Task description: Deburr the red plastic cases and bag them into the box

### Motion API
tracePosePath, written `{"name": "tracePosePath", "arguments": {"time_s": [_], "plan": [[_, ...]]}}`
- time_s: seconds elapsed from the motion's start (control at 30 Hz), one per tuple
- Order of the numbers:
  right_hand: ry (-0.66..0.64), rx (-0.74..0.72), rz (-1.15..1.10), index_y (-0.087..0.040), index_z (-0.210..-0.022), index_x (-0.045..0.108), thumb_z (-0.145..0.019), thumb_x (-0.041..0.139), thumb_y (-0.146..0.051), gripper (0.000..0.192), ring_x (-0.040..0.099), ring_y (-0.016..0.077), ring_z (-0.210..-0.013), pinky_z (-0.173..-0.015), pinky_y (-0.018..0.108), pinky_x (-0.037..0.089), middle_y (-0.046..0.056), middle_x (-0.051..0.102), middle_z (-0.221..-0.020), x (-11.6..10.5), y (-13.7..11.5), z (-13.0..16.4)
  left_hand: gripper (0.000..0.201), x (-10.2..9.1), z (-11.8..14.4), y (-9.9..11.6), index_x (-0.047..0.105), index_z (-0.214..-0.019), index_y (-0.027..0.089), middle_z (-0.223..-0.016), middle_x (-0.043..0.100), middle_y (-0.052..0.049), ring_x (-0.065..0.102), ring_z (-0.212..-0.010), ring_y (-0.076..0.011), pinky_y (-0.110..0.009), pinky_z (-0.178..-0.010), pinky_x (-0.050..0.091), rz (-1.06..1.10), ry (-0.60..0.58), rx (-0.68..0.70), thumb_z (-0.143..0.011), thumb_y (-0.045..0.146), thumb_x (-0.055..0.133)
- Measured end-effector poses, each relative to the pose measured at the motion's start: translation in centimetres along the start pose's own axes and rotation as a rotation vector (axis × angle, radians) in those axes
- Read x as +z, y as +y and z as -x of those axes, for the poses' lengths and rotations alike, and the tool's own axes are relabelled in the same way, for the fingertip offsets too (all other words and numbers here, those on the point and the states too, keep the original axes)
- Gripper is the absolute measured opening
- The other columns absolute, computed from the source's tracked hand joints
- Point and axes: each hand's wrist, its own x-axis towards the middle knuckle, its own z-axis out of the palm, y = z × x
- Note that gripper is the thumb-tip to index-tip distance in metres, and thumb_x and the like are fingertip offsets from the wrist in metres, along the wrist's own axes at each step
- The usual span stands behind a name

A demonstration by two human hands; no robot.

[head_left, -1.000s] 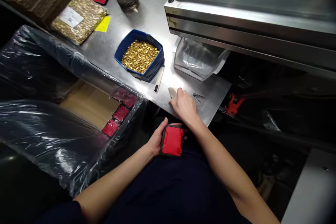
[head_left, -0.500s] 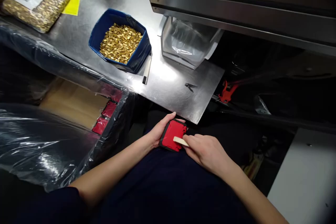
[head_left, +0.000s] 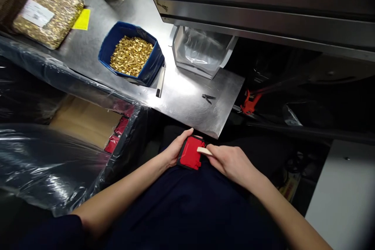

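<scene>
With our left hand (head_left: 175, 150) curled under and around its left side, we hold a flat, rectangular red-and-black case (head_left: 188, 154) over our lap, while our right hand (head_left: 231, 161) closes its fingers round a slim cream-coloured tool (head_left: 203, 151), tip over the case's right side. We cannot read the white printed label (head_left: 38, 13) on the clear plastic bag of gold-coloured metal pieces (head_left: 66, 8), nor the bright yellow paper slip (head_left: 82, 20) beside it.

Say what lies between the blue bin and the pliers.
The head view shows a black-tipped white tool beside the bin, then metal tabletop.
</scene>
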Motion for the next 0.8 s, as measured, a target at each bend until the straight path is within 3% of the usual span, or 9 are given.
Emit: {"name": "tracePosePath", "arguments": {"time_s": [0.13,0.27,0.4,0.57,0.7,0.8], "plan": [[-0.046,-0.046,-0.026,-0.025,-0.107,0.058,-0.109,0.042,-0.033,0.018,0.066,0.0166,-0.078,-0.062,0.029,0.032,0.000,0.073,-0.092,-0.5,-0.2,-0.1,0.044,0.1,-0.1,0.1,0.075,-0.100,0.012,-0.085,0.078,-0.011,0.073,-0.070,-0.0205,-0.028,-0.064,0.059,-0.031,0.012,0.024,-0.095,0.054,0.061],[-0.042,0.015,-0.070,-0.025,-0.109,0.058,-0.109,0.042,-0.035,0.019,0.066,0.0160,-0.076,-0.063,0.028,0.033,-0.001,0.073,-0.092,-0.5,0.2,-0.1,0.046,0.0,-0.3,0.2,0.074,-0.100,0.013,-0.082,0.077,-0.010,0.070,-0.064,-0.0190,-0.029,-0.061,0.059,-0.037,0.005,0.011,-0.096,0.056,0.058],[-0.065,-0.053,-0.058,-0.025,-0.106,0.059,-0.109,0.043,-0.034,0.019,0.066,0.0163,-0.079,-0.063,0.028,0.033,0.000,0.073,-0.093,-0.5,0.6,-0.4,0.046,0.0,-0.5,0.3,0.074,-0.100,0.012,-0.086,0.078,-0.011,0.073,-0.071,-0.0202,-0.028,-0.065,0.059,-0.055,0.009,0.007,-0.093,0.056,0.062],[-0.058,-0.065,-0.053,-0.025,-0.106,0.060,-0.108,0.045,-0.033,0.017,0.066,0.0157,-0.078,-0.064,0.028,0.034,0.000,0.073,-0.093,-1.0,1.5,-0.4,0.047,0.1,-0.8,0.4,0.075,-0.098,0.012,-0.080,0.078,-0.010,0.069,-0.063,-0.0183,-0.027,-0.059,0.057,-0.068,0.013,0.002,-0.093,0.057,0.061],[-0.065,-0.121,-0.030,-0.024,-0.100,0.060,-0.107,0.046,-0.032,0.017,0.065,0.0158,-0.077,-0.063,0.028,0.032,0.000,0.072,-0.089,-0.9,1.5,-0.5,0.046,0.1,-0.9,0.3,0.075,-0.096,0.012,-0.083,0.079,-0.012,0.072,-0.068,-0.0207,-0.029,-0.063,0.058,-0.069,0.008,0.007,-0.090,0.056,0.067],[-0.025,-0.059,-0.047,-0.025,-0.102,0.059,-0.109,0.043,-0.036,0.021,0.065,0.0153,-0.075,-0.061,0.028,0.031,0.000,0.072,-0.091,-0.7,1.4,-0.8,0.044,0.2,-0.9,0.3,0.074,-0.095,0.013,-0.078,0.077,-0.010,0.069,-0.061,-0.0192,-0.028,-0.058,0.056,-0.056,0.011,0.003,-0.091,0.056,0.066]]}}
